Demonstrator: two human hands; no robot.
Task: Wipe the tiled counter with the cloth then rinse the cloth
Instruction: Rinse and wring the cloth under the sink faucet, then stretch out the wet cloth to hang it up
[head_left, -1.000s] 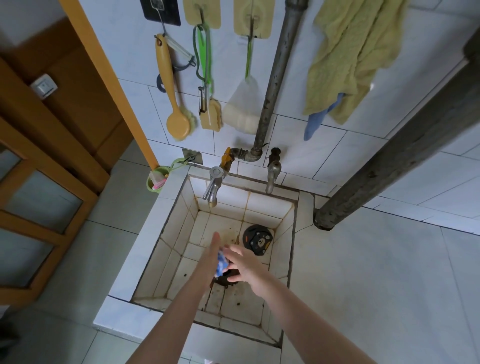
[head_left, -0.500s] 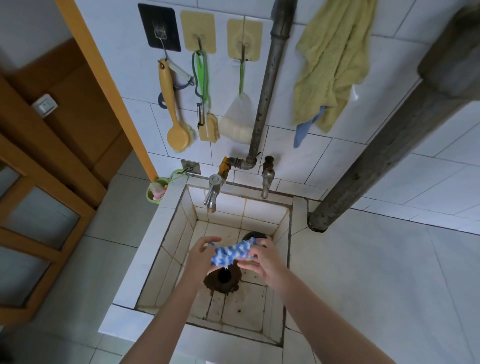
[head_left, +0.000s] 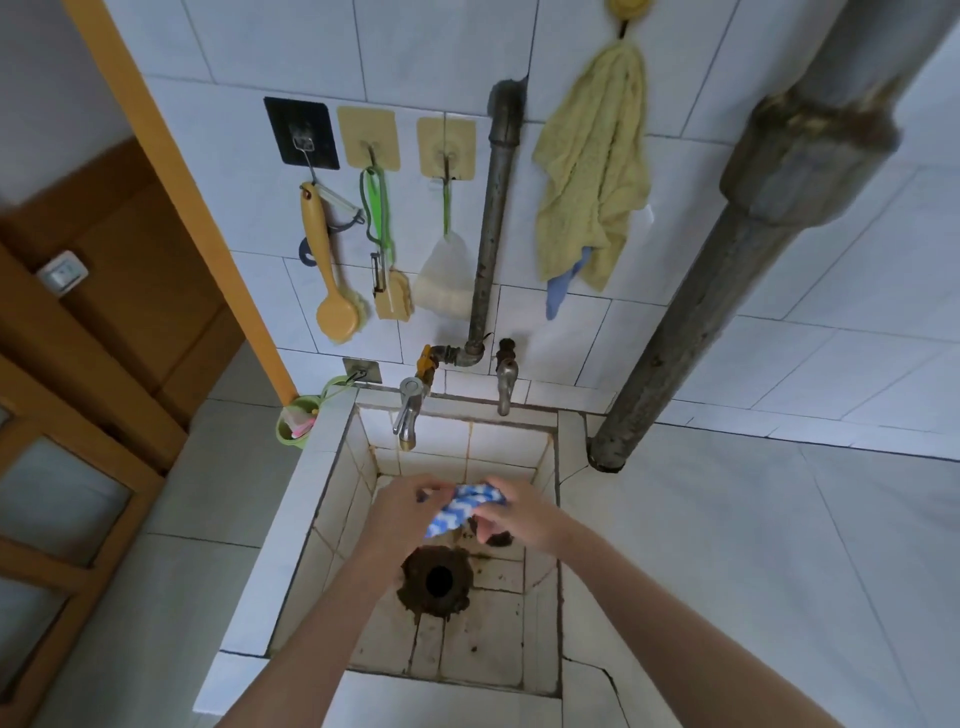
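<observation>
A blue and white checked cloth (head_left: 464, 505) is bunched between both my hands above the tiled sink basin (head_left: 332, 504). My left hand (head_left: 402, 512) grips its left end and my right hand (head_left: 511, 512) grips its right end. The hands are over the back half of the basin, just behind the dark rusty drain hole (head_left: 439, 579). Two taps stick out from the back wall: a chrome tap (head_left: 407, 413) on the left and a grey tap (head_left: 505, 382) on the right. No water is seen running. The white tiled counter (head_left: 753, 561) spreads to the right of the basin.
A thick grey pipe (head_left: 691, 338) rises at a slant from the counter's back right. On the wall hang a yellow brush (head_left: 330, 283), a peeler, a scrubber and a yellow towel (head_left: 592, 171). A green cup (head_left: 296, 423) sits left of the basin. A wooden door frame stands at the left.
The cloth went from squeezed low near the drain to lifted and stretched between both hands. The hands have risen toward the back of the basin; the view has tilted upward.
</observation>
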